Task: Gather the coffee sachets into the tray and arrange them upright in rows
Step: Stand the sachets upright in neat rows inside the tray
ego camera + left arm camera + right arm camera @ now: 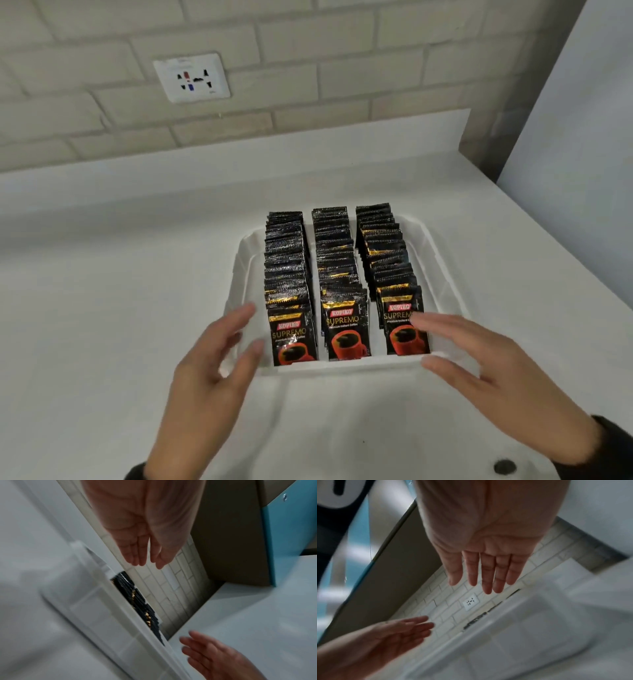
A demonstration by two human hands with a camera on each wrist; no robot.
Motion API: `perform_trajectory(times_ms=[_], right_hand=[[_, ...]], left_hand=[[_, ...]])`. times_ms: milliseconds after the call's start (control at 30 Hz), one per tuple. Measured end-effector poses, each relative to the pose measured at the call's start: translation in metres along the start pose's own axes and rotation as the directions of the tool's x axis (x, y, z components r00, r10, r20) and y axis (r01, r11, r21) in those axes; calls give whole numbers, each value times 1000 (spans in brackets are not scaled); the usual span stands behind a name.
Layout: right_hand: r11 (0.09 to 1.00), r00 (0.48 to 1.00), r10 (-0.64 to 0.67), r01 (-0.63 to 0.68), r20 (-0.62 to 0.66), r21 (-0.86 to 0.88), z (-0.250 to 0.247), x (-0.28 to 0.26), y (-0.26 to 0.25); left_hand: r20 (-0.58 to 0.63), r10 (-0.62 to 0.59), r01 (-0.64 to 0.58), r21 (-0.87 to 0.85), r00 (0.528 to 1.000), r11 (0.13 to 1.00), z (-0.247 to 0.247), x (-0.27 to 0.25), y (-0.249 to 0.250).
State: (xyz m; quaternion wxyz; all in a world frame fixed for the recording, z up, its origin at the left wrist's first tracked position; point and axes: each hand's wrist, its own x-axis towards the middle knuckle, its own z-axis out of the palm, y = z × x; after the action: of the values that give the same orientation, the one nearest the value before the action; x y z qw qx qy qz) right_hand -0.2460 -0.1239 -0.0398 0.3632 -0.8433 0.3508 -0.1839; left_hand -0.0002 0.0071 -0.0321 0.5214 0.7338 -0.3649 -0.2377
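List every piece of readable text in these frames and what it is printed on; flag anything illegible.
"KOPIKO": red label on the front coffee sachets of each row in the tray.
"SUPREMO": gold lettering under it.
"Premium Instant Coffee": small white line under that, barely legible on the middle sachet.
Gold strips along the sachet tops: too small to read.
Wall socket: faint marks, unreadable.
Wrist views: too blurred, nothing readable.
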Motion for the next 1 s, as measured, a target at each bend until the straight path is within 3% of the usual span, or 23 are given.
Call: perform_trajectory(times_ms=[67, 167, 300, 500, 833, 1000], right_hand=[[983, 999, 53, -54, 11, 175, 4, 8, -14], [924, 986, 106, -145, 129, 354, 9, 24, -26], [889, 969, 155, -223, 194, 400, 11, 43, -37], [885, 960, 183, -254, 211, 389, 23, 52, -39], [882, 929, 269, -343, 253, 322, 22, 63, -36], [874, 923, 271, -355, 273, 333, 25, 64, -36]], left_hand=[[141, 4, 6, -66, 990, 998, 11, 2, 9], [354, -39, 66, -64, 934, 996, 28, 10, 17], [491, -109, 127, -3, 864, 992, 48, 17, 21], [515, -58, 57, 18, 855, 998, 60, 18, 31], [560, -99, 102, 25, 823, 994, 66, 37, 22], [593, -64, 50, 40, 803, 998, 64, 35, 24]])
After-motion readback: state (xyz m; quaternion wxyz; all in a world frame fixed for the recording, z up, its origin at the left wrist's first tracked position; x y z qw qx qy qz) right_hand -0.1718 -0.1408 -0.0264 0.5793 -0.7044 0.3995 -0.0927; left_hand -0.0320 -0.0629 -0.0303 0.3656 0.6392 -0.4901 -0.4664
